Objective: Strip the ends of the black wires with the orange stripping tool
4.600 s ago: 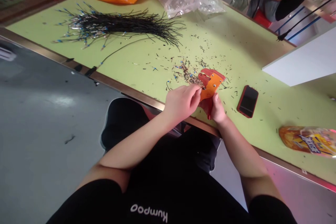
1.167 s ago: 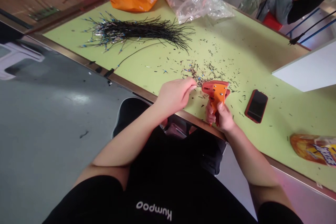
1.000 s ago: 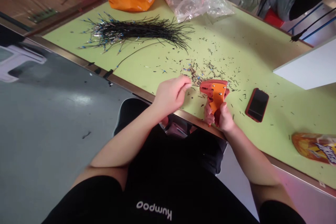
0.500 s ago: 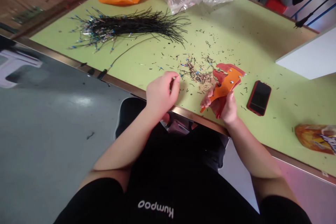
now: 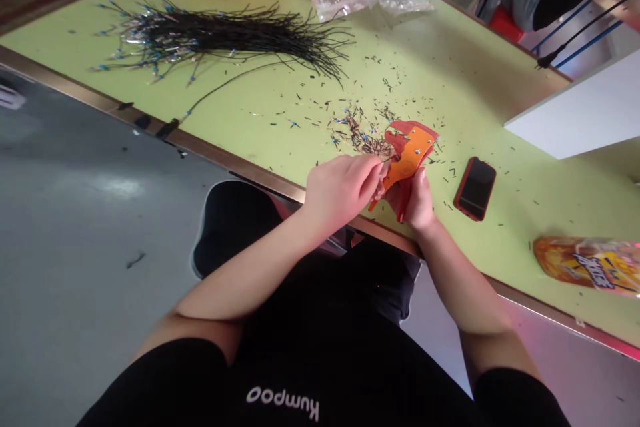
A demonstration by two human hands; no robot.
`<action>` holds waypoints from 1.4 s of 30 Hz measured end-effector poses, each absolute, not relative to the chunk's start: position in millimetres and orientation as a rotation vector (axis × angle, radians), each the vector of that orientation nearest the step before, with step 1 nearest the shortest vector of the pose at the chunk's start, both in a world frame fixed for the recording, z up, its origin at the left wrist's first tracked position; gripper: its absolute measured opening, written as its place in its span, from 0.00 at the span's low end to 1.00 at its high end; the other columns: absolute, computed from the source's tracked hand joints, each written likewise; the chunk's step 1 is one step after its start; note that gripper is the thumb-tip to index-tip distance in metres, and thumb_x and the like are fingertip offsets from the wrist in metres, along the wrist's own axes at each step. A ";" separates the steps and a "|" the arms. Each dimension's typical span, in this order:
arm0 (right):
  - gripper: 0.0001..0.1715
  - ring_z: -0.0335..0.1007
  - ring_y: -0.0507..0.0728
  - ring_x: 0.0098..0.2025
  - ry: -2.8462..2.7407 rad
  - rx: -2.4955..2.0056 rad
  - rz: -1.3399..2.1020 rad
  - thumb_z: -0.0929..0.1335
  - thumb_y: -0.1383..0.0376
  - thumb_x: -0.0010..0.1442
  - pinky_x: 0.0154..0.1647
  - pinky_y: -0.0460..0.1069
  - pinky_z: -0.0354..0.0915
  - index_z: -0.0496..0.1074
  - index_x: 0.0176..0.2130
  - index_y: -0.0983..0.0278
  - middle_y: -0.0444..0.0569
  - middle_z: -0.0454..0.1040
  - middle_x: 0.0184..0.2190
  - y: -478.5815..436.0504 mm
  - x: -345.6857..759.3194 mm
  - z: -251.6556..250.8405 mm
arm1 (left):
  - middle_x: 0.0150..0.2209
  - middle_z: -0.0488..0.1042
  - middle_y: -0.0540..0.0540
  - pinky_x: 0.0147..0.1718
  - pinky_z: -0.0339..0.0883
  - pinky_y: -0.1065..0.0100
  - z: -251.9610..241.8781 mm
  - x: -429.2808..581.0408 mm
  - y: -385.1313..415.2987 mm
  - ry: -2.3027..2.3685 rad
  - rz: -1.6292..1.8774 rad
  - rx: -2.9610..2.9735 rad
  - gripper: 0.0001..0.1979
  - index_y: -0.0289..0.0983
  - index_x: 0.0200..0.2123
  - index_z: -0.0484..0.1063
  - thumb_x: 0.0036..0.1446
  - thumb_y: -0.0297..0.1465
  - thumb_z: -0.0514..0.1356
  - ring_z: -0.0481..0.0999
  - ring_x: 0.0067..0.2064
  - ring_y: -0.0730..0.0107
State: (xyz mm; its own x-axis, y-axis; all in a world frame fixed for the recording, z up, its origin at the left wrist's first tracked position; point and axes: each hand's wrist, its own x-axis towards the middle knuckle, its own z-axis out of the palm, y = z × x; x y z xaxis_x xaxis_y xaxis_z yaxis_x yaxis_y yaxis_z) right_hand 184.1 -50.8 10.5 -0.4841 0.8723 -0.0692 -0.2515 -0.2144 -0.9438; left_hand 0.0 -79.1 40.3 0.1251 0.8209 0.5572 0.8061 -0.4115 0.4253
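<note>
Near table edge, mid-frame, my R hand [image 5: 417, 203] clenches orange wire stripper [image 5: 410, 153] above green worktable [image 5: 465, 100]; my L hand [image 5: 343, 190] pinches at its mouth, held item can't tell. Best keep both steady.

Bench [image 5: 575, 193]: wire bundle [image 5: 215, 37] back left — phone [image 5: 475, 188] right — snack packet [image 5: 585, 263] far right

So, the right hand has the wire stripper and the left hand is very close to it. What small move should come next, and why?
Probably the left hand should ease its pinch forward into the orange-and-red wire stripper, which the right hand grips. Its fingers already sit against the tool, though any wire there is too thin to see clearly. The black wire bundle lies far from both hands.
</note>
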 end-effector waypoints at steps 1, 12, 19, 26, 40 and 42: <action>0.44 0.76 0.64 0.37 -1.228 -0.813 1.802 0.64 0.22 0.56 0.33 0.57 0.75 0.73 0.41 0.57 0.51 0.73 0.32 -50.6 184.3 9.5 | 0.30 0.82 0.48 0.30 0.60 0.67 40.7 0.4 -79.8 1.687 1.186 2.351 0.16 0.41 0.41 0.78 0.77 0.35 0.51 0.79 0.33 0.68; 0.44 0.75 0.64 0.34 -1.191 -0.775 1.788 0.67 0.23 0.55 0.28 0.55 0.74 0.75 0.40 0.58 0.50 0.71 0.27 -51.7 183.9 15.2 | 0.29 0.82 0.49 0.28 0.58 0.66 41.1 -2.5 -83.9 1.644 1.227 2.386 0.14 0.41 0.39 0.77 0.75 0.32 0.53 0.79 0.31 0.69; 0.43 0.77 0.63 0.33 -1.229 -0.739 1.751 0.65 0.25 0.60 0.32 0.57 0.77 0.79 0.40 0.59 0.51 0.76 0.31 -49.0 186.0 5.0 | 0.26 0.80 0.52 0.26 0.57 0.67 38.7 -2.3 -86.3 1.623 1.325 2.429 0.14 0.40 0.39 0.77 0.75 0.31 0.53 0.76 0.27 0.71; 0.37 0.76 0.63 0.31 -1.261 -0.784 1.712 0.66 0.29 0.64 0.30 0.57 0.76 0.77 0.40 0.57 0.49 0.75 0.28 -49.8 187.3 0.6 | 0.27 0.80 0.52 0.26 0.56 0.68 35.0 -1.1 -85.1 1.591 1.351 2.390 0.13 0.40 0.40 0.78 0.75 0.31 0.54 0.75 0.27 0.72; 0.39 0.63 0.54 0.19 -1.257 -0.940 1.653 0.70 0.27 0.58 0.22 0.52 0.68 0.69 0.28 0.58 0.40 0.63 0.17 -52.6 181.4 7.1 | 0.28 0.81 0.50 0.27 0.57 0.68 32.5 -0.4 -87.4 1.591 1.338 2.359 0.13 0.39 0.42 0.78 0.76 0.33 0.54 0.75 0.27 0.72; 0.39 0.60 0.53 0.17 -1.266 -0.945 1.647 0.70 0.27 0.57 0.21 0.51 0.65 0.68 0.27 0.58 0.39 0.61 0.16 -53.0 181.1 8.3 | 0.28 0.81 0.50 0.27 0.57 0.68 32.6 -0.8 -87.5 1.595 1.329 2.352 0.13 0.39 0.43 0.78 0.76 0.33 0.54 0.75 0.28 0.72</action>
State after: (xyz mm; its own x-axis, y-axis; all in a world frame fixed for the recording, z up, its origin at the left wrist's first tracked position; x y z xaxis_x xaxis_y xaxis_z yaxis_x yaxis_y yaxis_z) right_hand 181.1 -53.0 8.3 -0.3700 0.9261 -0.0737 -0.1668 -0.1442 -0.9754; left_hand -0.8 -87.5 32.6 0.1240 0.7642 0.6329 0.7606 -0.4828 0.4340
